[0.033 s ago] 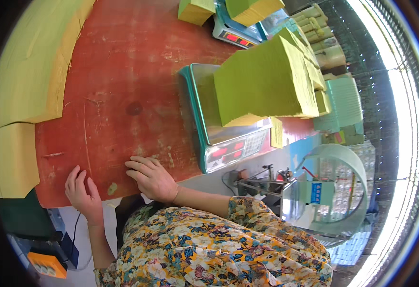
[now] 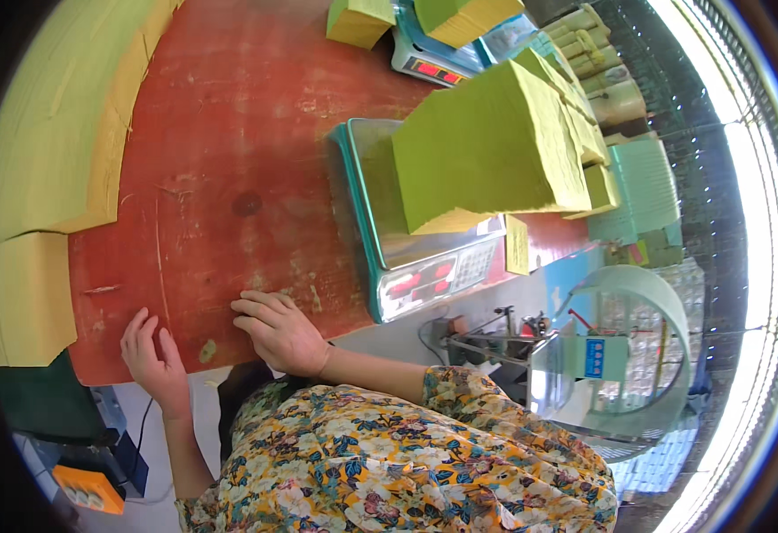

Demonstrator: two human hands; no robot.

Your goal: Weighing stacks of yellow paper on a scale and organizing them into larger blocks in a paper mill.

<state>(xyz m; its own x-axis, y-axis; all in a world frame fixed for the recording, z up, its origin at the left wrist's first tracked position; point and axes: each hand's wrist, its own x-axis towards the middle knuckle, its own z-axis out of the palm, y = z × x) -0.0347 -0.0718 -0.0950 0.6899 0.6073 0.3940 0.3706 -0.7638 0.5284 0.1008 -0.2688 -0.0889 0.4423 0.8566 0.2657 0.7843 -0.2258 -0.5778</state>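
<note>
My left hand [image 2: 151, 362] is at the front edge of the red tabletop [image 2: 220, 124], its fingers loosely curved and apart, holding nothing. To its right, my right hand [image 2: 280, 334] rests on the red surface with fingers stretched out and slightly bent; nothing shows in it. Beyond that hand stands a teal-edged digital scale [image 2: 367, 195] with a metal platform and a lit red display. A tall stack of yellow-green paper [image 2: 478, 147] covers the right part of its platform. Both hands are apart from the scale and the paper.
Yellow paper stacks [image 2: 47, 151] line the left side of the table. A second scale [image 2: 424, 67] with paper blocks stands at the far side. On the right are more stacks, a large round fan [image 2: 673, 355] and a metal frame. An orange power socket [image 2: 88, 490] sits lower left.
</note>
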